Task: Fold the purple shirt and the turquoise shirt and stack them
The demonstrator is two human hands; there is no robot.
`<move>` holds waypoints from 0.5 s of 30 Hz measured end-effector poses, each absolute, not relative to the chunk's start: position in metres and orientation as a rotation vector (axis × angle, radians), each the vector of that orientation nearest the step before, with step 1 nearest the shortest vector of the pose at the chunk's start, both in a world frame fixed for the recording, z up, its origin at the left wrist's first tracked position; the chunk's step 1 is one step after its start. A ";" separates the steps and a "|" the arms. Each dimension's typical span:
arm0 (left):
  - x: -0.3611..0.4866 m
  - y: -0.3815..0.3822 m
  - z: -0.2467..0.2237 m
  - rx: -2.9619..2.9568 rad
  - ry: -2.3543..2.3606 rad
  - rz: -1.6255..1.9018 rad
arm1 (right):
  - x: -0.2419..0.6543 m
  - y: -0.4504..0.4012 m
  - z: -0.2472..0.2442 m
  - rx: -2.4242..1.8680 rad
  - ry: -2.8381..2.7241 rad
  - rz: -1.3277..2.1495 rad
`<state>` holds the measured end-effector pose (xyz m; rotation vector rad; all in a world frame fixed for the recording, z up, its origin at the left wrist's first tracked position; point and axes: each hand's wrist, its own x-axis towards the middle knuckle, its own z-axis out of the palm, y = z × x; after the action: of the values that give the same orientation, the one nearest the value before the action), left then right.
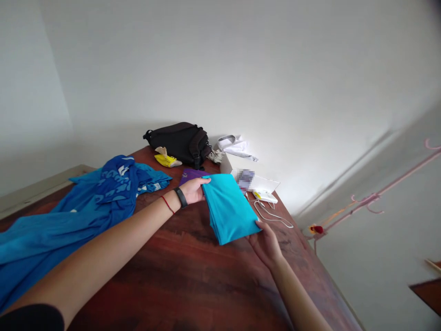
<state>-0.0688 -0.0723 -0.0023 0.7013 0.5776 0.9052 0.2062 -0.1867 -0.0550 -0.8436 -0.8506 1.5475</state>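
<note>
A folded turquoise cloth (232,209) is held up over the reddish-brown wooden table (193,271). My left hand (193,189), with a black wristband and a red string at the wrist, pinches its upper left corner. At its lower right corner, my right hand (265,241) grips with the thumb on top and the fingers underneath, partly hidden. Behind the cloth lies a purple folded cloth (189,175), partly covered by my left hand and the turquoise cloth. Rumpled blue clothing (113,188) spreads across the table's left side, beside my left forearm.
Against the wall sits a black bag (177,142), with a yellow packet (167,160) before it. To its right are a white box (232,163), white fabric (236,146), a small white device (265,196) and a white cable (272,216). A pink rack (372,198) stands beyond the right edge.
</note>
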 end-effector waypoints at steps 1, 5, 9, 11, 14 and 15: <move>-0.070 -0.069 -0.008 0.685 0.608 0.898 | 0.208 -0.181 -0.051 -0.857 -0.829 1.530; -0.072 -0.057 -0.016 0.674 0.631 0.914 | 0.207 -0.149 -0.039 -0.877 -0.799 1.451; -0.081 -0.045 -0.006 0.741 0.598 1.029 | 0.194 -0.099 -0.027 -1.004 -0.690 1.223; -0.089 -0.040 -0.002 0.771 0.617 1.099 | 0.185 -0.069 -0.018 -1.121 -0.651 1.156; -0.103 -0.029 -0.001 0.697 0.721 1.234 | 0.168 -0.020 -0.003 -1.234 -0.795 1.145; -0.107 -0.025 -0.002 0.662 0.754 1.281 | 0.162 -0.004 0.002 -1.259 -0.854 1.137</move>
<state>-0.1071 -0.0254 -0.0018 0.6620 0.7542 1.2815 0.1623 -0.0044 0.0023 -1.2588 -0.8538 1.1375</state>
